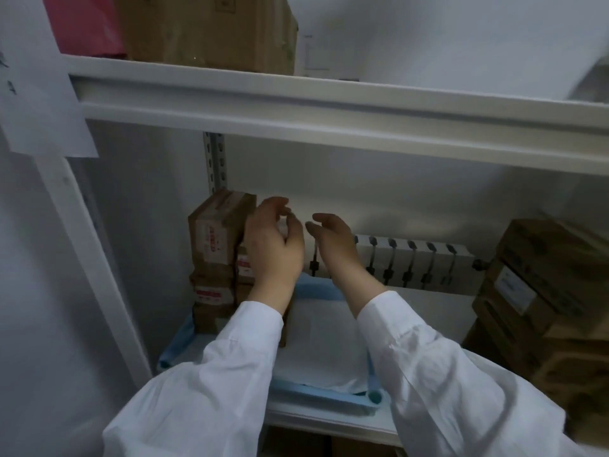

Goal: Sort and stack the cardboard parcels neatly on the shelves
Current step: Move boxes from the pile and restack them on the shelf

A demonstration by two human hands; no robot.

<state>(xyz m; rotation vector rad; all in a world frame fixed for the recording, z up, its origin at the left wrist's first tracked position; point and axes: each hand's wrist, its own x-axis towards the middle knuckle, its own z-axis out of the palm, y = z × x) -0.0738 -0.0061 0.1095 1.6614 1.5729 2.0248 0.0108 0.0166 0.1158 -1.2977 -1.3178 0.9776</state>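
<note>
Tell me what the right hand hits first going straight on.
Likely the row of white boxes at the back; the right hand points at its left end, though depth is unclear.

The parcels are plain brown cardboard, matt, with red-printed labels. The box overhead is the same dull cardboard, and the pink bag beside it looks like thin plastic. The beam is smooth white-painted metal; the upright is grey metal punched with holes. The sleeves are thin white cloth, creased. The tray rim is smooth and blue, plastic by the look. The radiator is white, smooth. The stack at the right is darker cardboard with a white paper label. The notice is matt paper.
</note>
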